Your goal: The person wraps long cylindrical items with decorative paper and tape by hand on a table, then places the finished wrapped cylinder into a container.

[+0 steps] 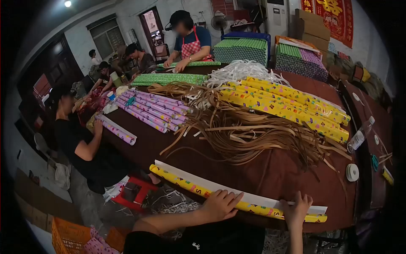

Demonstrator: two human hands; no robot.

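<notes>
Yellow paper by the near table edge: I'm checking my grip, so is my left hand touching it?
Touching. The head view shows your left hand lying across the yellow paper, with no gap between them.

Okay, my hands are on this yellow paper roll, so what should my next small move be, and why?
I'd probably roll the loose white edge in evenly with both hands. It sticks out along the far side of the yellow roll, while your left hand is near the middle and your right hand toward one end.
</notes>
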